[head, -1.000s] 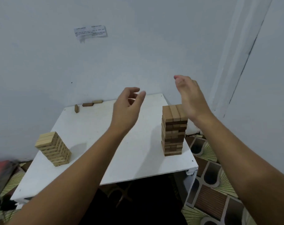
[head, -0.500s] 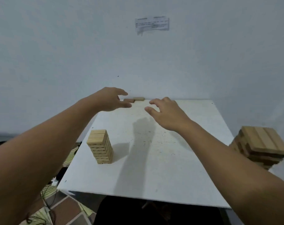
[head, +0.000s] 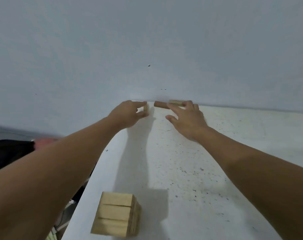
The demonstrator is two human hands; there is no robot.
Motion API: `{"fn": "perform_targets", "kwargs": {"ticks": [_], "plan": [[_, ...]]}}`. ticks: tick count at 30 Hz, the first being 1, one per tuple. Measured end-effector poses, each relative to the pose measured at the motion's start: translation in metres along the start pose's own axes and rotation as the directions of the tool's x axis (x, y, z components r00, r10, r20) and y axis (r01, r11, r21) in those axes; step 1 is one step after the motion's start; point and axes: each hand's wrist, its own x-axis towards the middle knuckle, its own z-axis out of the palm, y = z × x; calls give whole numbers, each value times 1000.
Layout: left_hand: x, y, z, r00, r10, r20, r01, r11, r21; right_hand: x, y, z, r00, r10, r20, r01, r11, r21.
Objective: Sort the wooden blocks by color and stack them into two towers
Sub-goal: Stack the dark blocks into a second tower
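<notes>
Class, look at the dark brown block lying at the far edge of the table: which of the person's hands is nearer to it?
Right. The right hand has its fingers spread over the dark brown block, reaching its right end. The left hand is off to its left, pinching a small light block.

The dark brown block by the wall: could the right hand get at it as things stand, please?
Probably yes. The right hand is open with its fingers already reaching over the dark brown block, nothing lies between them, and the left hand is busy off to the side pinching a light block.
</notes>
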Motion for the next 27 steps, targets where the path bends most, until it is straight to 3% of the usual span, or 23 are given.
{"fn": "perform_targets", "kwargs": {"ticks": [8, 14, 16, 19, 27], "plan": [[33, -18, 30, 988, -77, -135, 55, 986, -158, 50, -3, 34, 991, -89, -103, 67, 977, -202], [40, -18, 36, 966, -148, -213, 109, 977, -185, 38, -2, 36, 978, -101, -184, 69, 982, -174], [35, -17, 34, 963, -189, -191, 124, 943, -310, 26, 1, 32, 975, -109, -193, 72, 980, -185], [17, -11, 23, 981, -187, -50, 142, 872, -468, 0, 9, 29, 971, -81, -224, 43, 985, -167], [-50, 49, -8, 998, -56, 40, 67, 922, -381, -104, 29, 25, 957, 7, -289, -42, 993, -115]]}}
